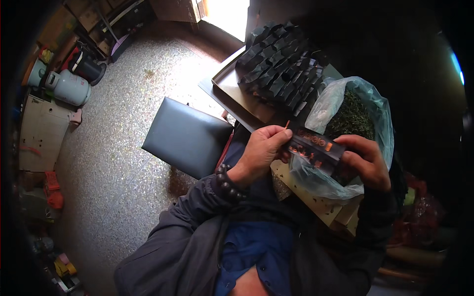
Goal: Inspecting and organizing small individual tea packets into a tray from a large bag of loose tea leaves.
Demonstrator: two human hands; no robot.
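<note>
A small black packet (314, 148) with orange print is stretched between my two hands. My left hand (263, 150) pinches its left end between thumb and fingers, with a dark bead bracelet (230, 183) at the wrist. At the packet's other end, my right hand (364, 159) grips the edge; some of those fingers are hidden. Just beyond and below the packet is a clear plastic bag (383, 111) with its mouth spread wide. Dark green dried leaves (351, 116), tea-like, fill it. Many similar black packets (279, 64) stand packed in rows in a shallow cardboard box (226, 76).
A black square stool seat (187, 137) is left of my legs. Under the bag lies a pale board or carton (322, 207) with leaf scraps. A gas cylinder (70, 87), a dustpan (120, 46) and a whitish cabinet panel (40, 135) line the left. Speckled floor (111, 148) lies between.
</note>
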